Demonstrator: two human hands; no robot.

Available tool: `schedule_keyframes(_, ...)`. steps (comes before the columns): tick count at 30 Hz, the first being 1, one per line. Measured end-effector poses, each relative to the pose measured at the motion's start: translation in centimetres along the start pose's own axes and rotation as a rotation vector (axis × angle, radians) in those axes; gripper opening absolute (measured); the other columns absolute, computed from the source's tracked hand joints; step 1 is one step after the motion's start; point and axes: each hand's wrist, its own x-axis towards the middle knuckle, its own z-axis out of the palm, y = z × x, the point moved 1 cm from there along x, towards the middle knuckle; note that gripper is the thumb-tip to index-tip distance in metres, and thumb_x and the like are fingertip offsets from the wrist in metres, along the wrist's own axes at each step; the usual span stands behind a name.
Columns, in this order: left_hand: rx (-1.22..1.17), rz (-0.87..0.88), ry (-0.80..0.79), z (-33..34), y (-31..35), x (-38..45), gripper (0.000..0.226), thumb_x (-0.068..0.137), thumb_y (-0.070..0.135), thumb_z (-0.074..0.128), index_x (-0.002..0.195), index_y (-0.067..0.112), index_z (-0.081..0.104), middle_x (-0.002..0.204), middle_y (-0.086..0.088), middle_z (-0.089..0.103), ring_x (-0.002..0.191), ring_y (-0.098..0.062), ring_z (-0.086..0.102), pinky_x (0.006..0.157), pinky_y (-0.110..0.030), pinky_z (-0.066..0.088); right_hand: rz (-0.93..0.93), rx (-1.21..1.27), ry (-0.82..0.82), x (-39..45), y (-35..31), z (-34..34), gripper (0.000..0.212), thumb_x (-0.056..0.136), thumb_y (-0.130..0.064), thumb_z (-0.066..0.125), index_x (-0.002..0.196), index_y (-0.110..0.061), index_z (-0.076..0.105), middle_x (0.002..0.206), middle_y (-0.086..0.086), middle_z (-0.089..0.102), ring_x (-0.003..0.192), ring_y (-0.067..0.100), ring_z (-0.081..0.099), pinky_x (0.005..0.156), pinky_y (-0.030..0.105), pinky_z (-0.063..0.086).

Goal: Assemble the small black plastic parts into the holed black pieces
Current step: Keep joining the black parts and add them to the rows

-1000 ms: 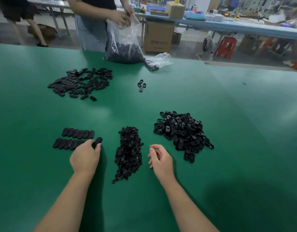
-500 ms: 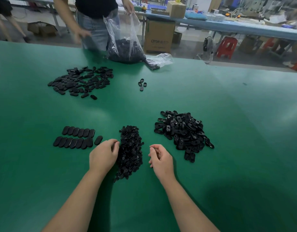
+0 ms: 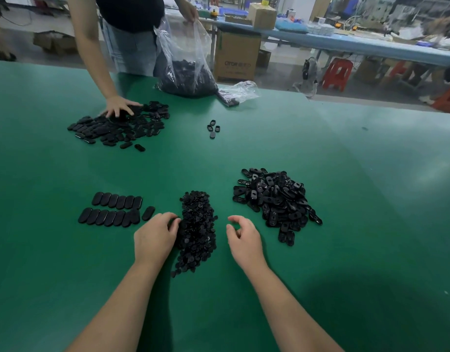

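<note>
Green table (image 3: 66, 275), seen from the head camera. Nearest: two bare forearms reach in from the bottom edge.

Left hand (image 3: 155, 237) lies knuckles up at the left edge of the pile of small black parts (image 3: 197, 232), fingertips curled into the pile and touching it. Whether a part is pinched cannot be told; the fingertips are hidden.

Right hand (image 3: 244, 238) hovers just right of the same pile, apart from it, fingers loosely curled, thumb and forefinger separated, nothing held.

The pile of small parts is a long heap between the two hands. Right of it, near the right hand, a heap of holed black pieces (image 3: 274, 201), jumbled.

Left of the left hand: two neat rows of oval black pieces (image 3: 112, 209), laid side by side, with one oval lying loose at the right end of the nearer row.

Farther: a few loose holed pieces (image 3: 212, 128) mid-table. A scattered spread of ovals (image 3: 117, 128) at far left, a second person's hand (image 3: 118, 106) flat on it. That person's other hand holds up a clear plastic bag (image 3: 186, 54) with black parts in the bottom. A smaller bag (image 3: 240, 91) lies beside it.
</note>
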Motion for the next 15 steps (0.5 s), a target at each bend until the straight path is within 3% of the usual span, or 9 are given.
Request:
schedule_keyframes(2, -0.003, -0.007, -0.001, 0.1, 0.0, 0.1, 0.017, 0.098, 0.039, 0.058, 0.097, 0.032, 0.073, 0.082, 0.015, 0.066, 0.064, -0.003, 0.052, 0.048, -0.020, 0.040, -0.008, -0.084, 0.024, 0.8, -0.3, -1.0, 0.032, 0.103, -0.027, 0.053, 0.134, -0.022, 0.058, 0.132, -0.007, 0.058, 0.076, -0.002, 0.057, 0.080, 0.021, 0.051)
schedule_keyframes(4, -0.005, -0.016, -0.004, 0.1, 0.1, 0.1, 0.017, 0.099, 0.039, 0.057, 0.096, 0.032, 0.073, 0.082, 0.014, 0.066, 0.064, -0.004, 0.052, 0.048, -0.020, 0.038, -0.008, -0.199, 0.025, 1.9, -0.3, -2.3, 0.038, 0.104, -0.027, 0.051, 0.140, -0.019, 0.054, 0.151, -0.004, 0.048, 0.111, 0.009, 0.060, 0.100, 0.029, 0.047)
schedule_keyframes(6, -0.004, -0.027, -0.011, 0.2, 0.0, 0.2, 0.020, 0.099, 0.040, 0.055, 0.096, 0.031, 0.072, 0.082, 0.014, 0.064, 0.064, -0.004, 0.055, 0.048, -0.021, 0.041, 0.033, -0.334, -0.020, 2.9, -0.1, -3.4, 0.046, 0.104, -0.030, 0.049, 0.148, -0.017, 0.046, 0.162, -0.002, 0.033, 0.128, 0.017, 0.054, 0.100, 0.031, 0.044)
schedule_keyframes(9, -0.006, -0.033, -0.018, 0.3, 0.0, 0.3, 0.021, 0.100, 0.041, 0.054, 0.096, 0.031, 0.072, 0.080, 0.015, 0.063, 0.063, -0.004, 0.056, 0.047, -0.021, 0.042, 0.061, -0.434, -0.083, 3.7, 0.4, -4.1, 0.051, 0.105, -0.032, 0.047, 0.153, -0.016, 0.039, 0.163, 0.000, 0.032, 0.129, 0.020, 0.055, 0.097, 0.034, 0.046)
schedule_keyframes(12, -0.002, -0.038, -0.008, 0.3, 0.0, 0.3, 0.022, 0.101, 0.040, 0.052, 0.094, 0.031, 0.072, 0.077, 0.015, 0.062, 0.060, -0.003, 0.055, 0.046, -0.020, 0.043, 0.007, -0.505, -0.070, 3.7, 0.1, -3.9, 0.044, 0.105, -0.034, 0.046, 0.147, -0.020, 0.045, 0.149, -0.002, 0.047, 0.106, 0.019, 0.064, 0.082, 0.033, 0.053)
schedule_keyframes(15, -0.012, -0.039, -0.011, 0.3, 0.1, 0.3, 0.024, 0.101, 0.038, 0.050, 0.093, 0.030, 0.072, 0.074, 0.014, 0.061, 0.059, -0.002, 0.055, 0.045, -0.021, 0.044, -0.038, -0.571, -0.055, 3.4, 0.0, -3.3, 0.040, 0.105, -0.032, 0.047, 0.144, -0.021, 0.047, 0.135, -0.002, 0.053, 0.101, 0.018, 0.064, 0.079, 0.033, 0.053)
